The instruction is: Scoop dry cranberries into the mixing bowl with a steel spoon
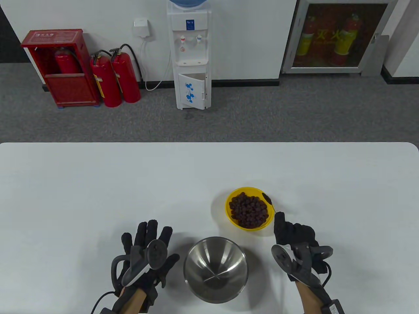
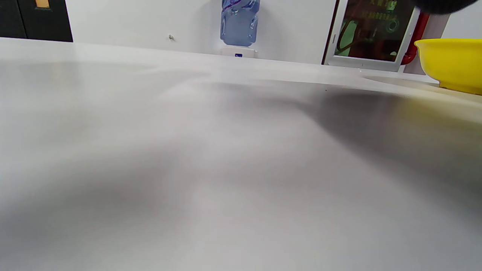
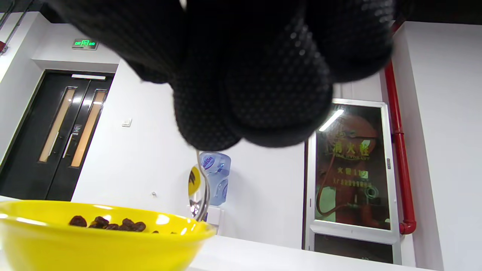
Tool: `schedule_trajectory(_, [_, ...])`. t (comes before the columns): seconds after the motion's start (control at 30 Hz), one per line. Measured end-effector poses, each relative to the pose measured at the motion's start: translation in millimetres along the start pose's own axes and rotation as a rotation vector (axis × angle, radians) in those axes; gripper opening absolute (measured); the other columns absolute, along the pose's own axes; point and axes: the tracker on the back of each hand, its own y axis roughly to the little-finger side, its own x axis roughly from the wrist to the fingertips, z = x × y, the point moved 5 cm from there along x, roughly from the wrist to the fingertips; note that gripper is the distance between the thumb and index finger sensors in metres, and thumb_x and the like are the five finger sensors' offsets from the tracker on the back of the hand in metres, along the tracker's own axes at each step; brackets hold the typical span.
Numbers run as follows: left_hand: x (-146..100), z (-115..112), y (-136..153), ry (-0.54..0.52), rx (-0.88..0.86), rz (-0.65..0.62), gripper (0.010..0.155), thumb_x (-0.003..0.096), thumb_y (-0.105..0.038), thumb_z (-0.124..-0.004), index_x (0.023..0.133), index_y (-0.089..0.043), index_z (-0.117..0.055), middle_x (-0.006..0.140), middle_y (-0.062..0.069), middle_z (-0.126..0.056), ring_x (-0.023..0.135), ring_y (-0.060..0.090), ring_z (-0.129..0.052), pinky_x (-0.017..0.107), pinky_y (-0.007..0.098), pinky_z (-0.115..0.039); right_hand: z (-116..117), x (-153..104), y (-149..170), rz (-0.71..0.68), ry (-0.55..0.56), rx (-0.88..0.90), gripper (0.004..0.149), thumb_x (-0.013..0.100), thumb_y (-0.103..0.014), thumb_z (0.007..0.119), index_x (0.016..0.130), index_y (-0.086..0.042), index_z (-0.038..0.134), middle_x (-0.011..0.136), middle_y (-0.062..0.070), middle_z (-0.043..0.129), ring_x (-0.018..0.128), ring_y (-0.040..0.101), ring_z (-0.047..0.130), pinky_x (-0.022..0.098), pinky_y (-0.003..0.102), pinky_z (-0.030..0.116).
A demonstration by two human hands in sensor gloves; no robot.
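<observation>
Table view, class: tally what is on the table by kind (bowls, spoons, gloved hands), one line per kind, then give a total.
Bowls: 2, the yellow bowl of dry cranberries and the steel mixing bowl
Spoons: 1, the steel spoon
Gloved hands: 2, the left hand and the right hand
Total: 5

Even indoor lighting from overhead; the table view is sharp, both wrist views are partly degraded.

In the table view the white tabletop (image 1: 98, 183) is bright and evenly lit, with soft, short shadows under the black-gloved hands; the shiny steel mixing bowl (image 1: 215, 269) carries streaked highlights, and straight lines bow towards the edges. The left wrist view is soft and hazy, a broad grey shadow spreading across the table surface. In the right wrist view the gloved fingers (image 3: 244, 75) are close, dark and blurred, and the glossy yellow plastic bowl (image 3: 94, 244) shows glare spots along its rim.
</observation>
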Motion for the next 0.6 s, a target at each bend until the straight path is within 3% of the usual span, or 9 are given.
schedule_trajectory(0.43, [-1, 0, -1, -0.001, 0.015, 0.002, 0.081, 0.0395, -0.076, -0.058, 0.104, -0.054, -0.015, 0.119, -0.007, 0.002, 0.115, 0.027, -0.001, 0.070, 0.070, -0.001, 10, -1, -10, -0.024, -0.033, -0.030, 0.039, 0.045, -0.036, 0.083, 0.078, -0.016, 0.088, 0.054, -0.004, 0.103, 0.031, 0.012, 0.107, 0.038, 0.041, 0.085])
schedule_trajectory(0.6, [-1, 0, -1, 0.002, 0.018, 0.001, 0.081, 0.0395, -0.076, -0.058, 0.104, -0.053, -0.016, 0.119, -0.007, 0.001, 0.115, 0.027, -0.001, 0.071, 0.070, -0.001, 21, 2, -9, 0.062, -0.125, 0.034, 0.040, 0.045, -0.037, 0.082, 0.076, -0.012, 0.089, 0.052, -0.005, 0.105, 0.029, 0.010, 0.109, 0.037, 0.040, 0.088])
